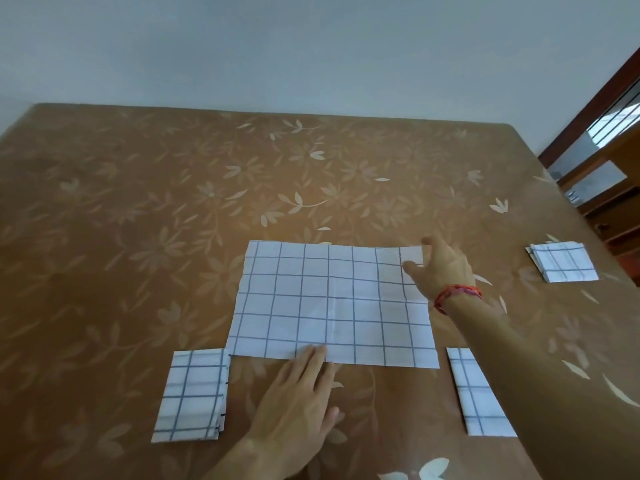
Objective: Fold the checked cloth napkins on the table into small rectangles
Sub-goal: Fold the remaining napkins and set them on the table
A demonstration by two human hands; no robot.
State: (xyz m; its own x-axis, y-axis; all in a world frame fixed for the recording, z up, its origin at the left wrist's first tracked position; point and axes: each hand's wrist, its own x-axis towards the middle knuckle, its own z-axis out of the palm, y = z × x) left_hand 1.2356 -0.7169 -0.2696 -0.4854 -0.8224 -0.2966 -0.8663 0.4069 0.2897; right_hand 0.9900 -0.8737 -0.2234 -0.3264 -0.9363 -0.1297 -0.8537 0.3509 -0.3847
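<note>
Between the two hands lies the big napkin (332, 303), spread flat on the table (138, 209). The left hand (301, 403) lies flat with straight fingers and presses the near edge, so the cloth stays put. The right hand (443, 268) pinches the far corner, likely to fold it over. A folded napkin (192, 396) sits left of the left hand. A second folded napkin (481, 396) peeks from under the right arm. A small pile (562, 263) waits past the right hand. None of them looks to be in the way.

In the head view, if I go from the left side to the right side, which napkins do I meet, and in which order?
Near-left folded napkin → open napkin in the middle → near-right folded napkin, partly under the forearm → far-right folded stack.
</note>
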